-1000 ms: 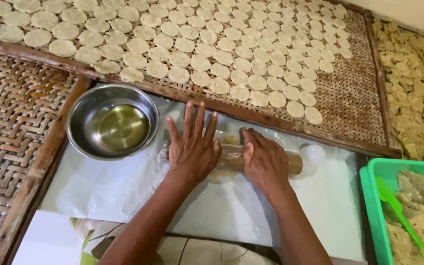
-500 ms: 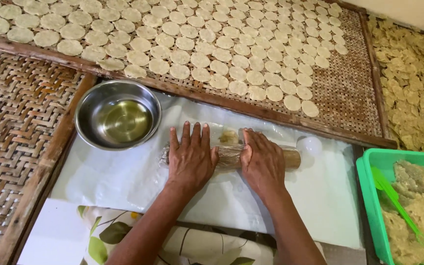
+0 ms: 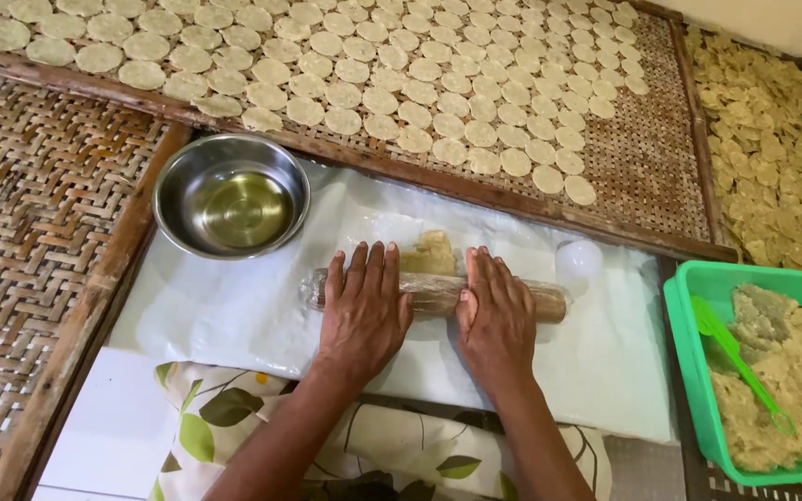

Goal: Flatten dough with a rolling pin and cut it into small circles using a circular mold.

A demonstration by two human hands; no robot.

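Observation:
My left hand (image 3: 362, 311) and my right hand (image 3: 496, 314) lie flat, palms down, on a wooden rolling pin (image 3: 433, 291) wrapped in clear plastic. The pin lies crosswise on a white plastic sheet (image 3: 234, 306). A small flattened piece of beige dough (image 3: 429, 252) shows just beyond the pin, between my hands. Fingers of both hands are stretched out over the pin, not curled around it.
A steel bowl with liquid (image 3: 232, 195) stands at the left of the sheet. A small white cup (image 3: 578, 260) sits by the pin's right end. A green tub (image 3: 689, 343) of dough with a green spoon (image 3: 740, 362) is at right. Woven trays (image 3: 661, 158) hold several round dough discs (image 3: 420, 83).
Both hands and the rolling pin have moved back toward me across the sheet, uncovering the flattened dough beyond the pin.

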